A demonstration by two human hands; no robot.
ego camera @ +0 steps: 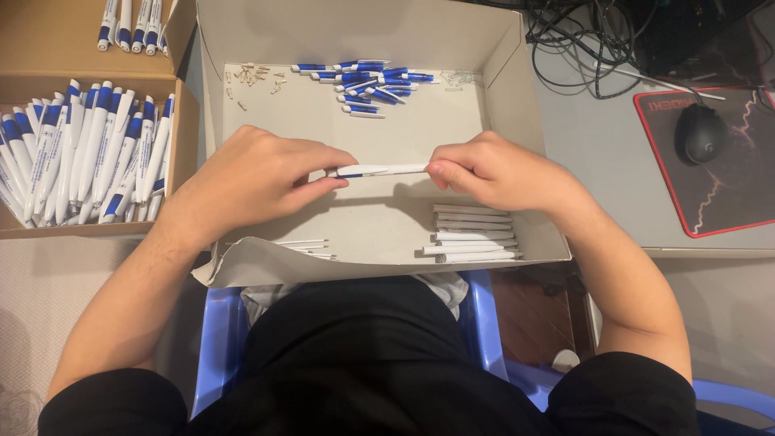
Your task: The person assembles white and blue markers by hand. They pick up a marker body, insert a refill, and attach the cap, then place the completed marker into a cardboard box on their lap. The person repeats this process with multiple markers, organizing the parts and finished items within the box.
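Observation:
Both my hands hold one white and blue pen (378, 170) level above a shallow white cardboard box (508, 56). My left hand (254, 173) pinches its left end with the blue clip. My right hand (492, 169) grips the white barrel end. Inside the box, a pile of blue and white pen tops (367, 83) lies at the back. Small springs (254, 78) are scattered at the back left. White barrels (475, 234) are stacked at the front right. A few thin refills (305, 246) lie at the front left.
A brown cardboard box (184, 129) at the left is full of finished white and blue pens (81, 157). A black mouse (699, 133) sits on a black, red-edged pad (726, 202) at the right, with tangled cables (589, 32) behind. I sit on a blue plastic chair (219, 339).

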